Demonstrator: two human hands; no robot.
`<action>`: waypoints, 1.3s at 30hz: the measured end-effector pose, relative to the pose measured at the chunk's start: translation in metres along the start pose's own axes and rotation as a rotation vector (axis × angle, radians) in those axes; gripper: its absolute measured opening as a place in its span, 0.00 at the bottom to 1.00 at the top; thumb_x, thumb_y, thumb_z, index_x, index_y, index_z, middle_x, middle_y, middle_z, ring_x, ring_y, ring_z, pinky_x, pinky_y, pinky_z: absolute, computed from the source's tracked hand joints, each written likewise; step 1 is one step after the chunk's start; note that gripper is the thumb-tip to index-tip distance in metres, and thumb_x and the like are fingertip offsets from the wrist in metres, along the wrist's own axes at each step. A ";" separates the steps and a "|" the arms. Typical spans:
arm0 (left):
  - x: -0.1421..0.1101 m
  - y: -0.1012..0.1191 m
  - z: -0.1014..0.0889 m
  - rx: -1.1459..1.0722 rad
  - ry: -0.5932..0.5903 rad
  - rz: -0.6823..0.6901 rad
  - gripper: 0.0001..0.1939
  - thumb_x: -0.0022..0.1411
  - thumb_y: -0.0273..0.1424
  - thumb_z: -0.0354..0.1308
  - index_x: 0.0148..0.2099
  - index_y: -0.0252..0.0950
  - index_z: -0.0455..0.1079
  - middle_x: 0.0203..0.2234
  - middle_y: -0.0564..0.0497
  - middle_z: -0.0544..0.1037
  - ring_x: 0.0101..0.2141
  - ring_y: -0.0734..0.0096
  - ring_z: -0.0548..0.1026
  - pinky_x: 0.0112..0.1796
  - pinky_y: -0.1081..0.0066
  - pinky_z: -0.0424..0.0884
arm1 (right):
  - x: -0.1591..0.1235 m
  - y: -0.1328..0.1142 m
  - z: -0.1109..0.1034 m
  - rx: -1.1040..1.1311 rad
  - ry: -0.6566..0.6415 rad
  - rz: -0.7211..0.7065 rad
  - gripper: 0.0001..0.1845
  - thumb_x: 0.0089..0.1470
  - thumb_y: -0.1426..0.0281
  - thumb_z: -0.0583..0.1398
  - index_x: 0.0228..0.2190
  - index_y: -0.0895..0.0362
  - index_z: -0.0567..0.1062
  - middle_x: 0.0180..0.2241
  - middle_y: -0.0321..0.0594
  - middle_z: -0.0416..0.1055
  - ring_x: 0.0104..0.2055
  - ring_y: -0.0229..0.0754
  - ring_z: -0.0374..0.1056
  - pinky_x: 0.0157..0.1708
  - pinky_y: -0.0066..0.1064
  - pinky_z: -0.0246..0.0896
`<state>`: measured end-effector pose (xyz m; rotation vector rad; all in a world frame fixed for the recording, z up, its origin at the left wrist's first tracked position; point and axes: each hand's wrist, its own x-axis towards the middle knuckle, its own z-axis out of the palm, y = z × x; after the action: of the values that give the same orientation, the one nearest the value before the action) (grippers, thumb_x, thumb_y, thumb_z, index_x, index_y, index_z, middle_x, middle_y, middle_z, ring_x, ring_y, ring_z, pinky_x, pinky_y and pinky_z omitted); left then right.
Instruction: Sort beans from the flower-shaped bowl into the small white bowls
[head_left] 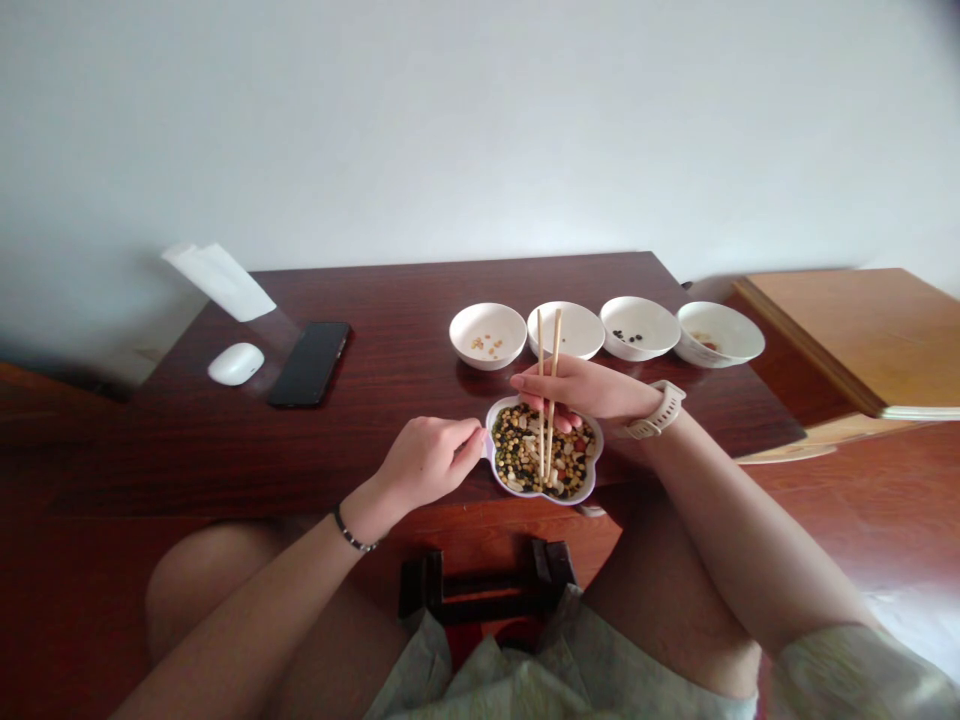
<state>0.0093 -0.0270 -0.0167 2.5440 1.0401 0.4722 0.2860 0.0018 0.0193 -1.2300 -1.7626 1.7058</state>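
A flower-shaped white dish point(592, 478) full of mixed beans sits at the near edge of the dark wooden table point(390, 400). My left hand point(429, 460) is curled, its thumb and fingers pinching the dish's left rim. My right hand point(581, 392) hovers over the dish, closed on a pair of wooden chopsticks point(547, 395) that stand nearly upright with their tips down in the beans. A pale watch is on my right wrist.
Four white bowls stand in a row behind the dish: the first bowl point(487, 335) has yellow beans, the second bowl point(577, 328) looks empty, the third bowl point(640, 327) has dark beans, the fourth bowl point(720, 333) reddish ones. A black phone point(310, 362), white mouse point(235, 363) and paper point(221, 280) lie left.
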 end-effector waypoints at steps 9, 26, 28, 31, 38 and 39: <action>-0.001 0.000 0.001 0.011 0.016 0.016 0.21 0.81 0.33 0.50 0.31 0.37 0.69 0.22 0.51 0.77 0.23 0.70 0.71 0.30 0.67 0.55 | -0.003 0.000 0.000 0.025 -0.028 0.030 0.30 0.70 0.45 0.62 0.28 0.58 0.72 0.18 0.34 0.67 0.18 0.32 0.63 0.16 0.21 0.55; -0.001 -0.001 0.001 -0.001 0.006 0.005 0.21 0.81 0.33 0.50 0.31 0.37 0.69 0.23 0.52 0.76 0.23 0.70 0.71 0.30 0.67 0.56 | -0.005 -0.003 0.000 0.018 -0.038 0.048 0.30 0.70 0.46 0.62 0.27 0.58 0.72 0.18 0.34 0.66 0.17 0.32 0.64 0.16 0.21 0.54; 0.000 -0.001 0.001 0.005 0.003 0.006 0.21 0.80 0.33 0.50 0.31 0.37 0.69 0.23 0.51 0.76 0.24 0.70 0.71 0.30 0.67 0.55 | -0.006 -0.002 0.000 0.031 -0.015 0.038 0.30 0.70 0.46 0.62 0.27 0.58 0.72 0.18 0.34 0.66 0.18 0.32 0.63 0.17 0.21 0.54; -0.001 0.000 0.001 0.012 -0.001 0.000 0.21 0.80 0.33 0.50 0.31 0.37 0.69 0.23 0.51 0.77 0.23 0.70 0.71 0.30 0.67 0.55 | -0.006 -0.001 -0.001 0.033 0.003 0.030 0.31 0.70 0.45 0.61 0.27 0.57 0.71 0.19 0.34 0.66 0.18 0.32 0.63 0.17 0.22 0.54; -0.001 -0.001 0.002 0.012 0.010 0.004 0.21 0.80 0.33 0.50 0.31 0.37 0.69 0.23 0.51 0.77 0.23 0.69 0.71 0.30 0.67 0.55 | -0.008 -0.003 -0.002 0.024 -0.020 0.032 0.31 0.71 0.45 0.61 0.27 0.57 0.71 0.19 0.34 0.66 0.18 0.32 0.62 0.17 0.23 0.54; -0.001 -0.001 0.002 0.013 0.010 0.003 0.21 0.80 0.33 0.50 0.31 0.37 0.69 0.23 0.51 0.77 0.23 0.69 0.71 0.30 0.67 0.55 | -0.008 -0.004 -0.003 0.020 -0.026 0.033 0.31 0.71 0.45 0.61 0.27 0.57 0.71 0.19 0.34 0.66 0.18 0.32 0.62 0.17 0.23 0.54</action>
<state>0.0086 -0.0271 -0.0190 2.5569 1.0465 0.4808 0.2914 -0.0029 0.0256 -1.2407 -1.7455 1.7613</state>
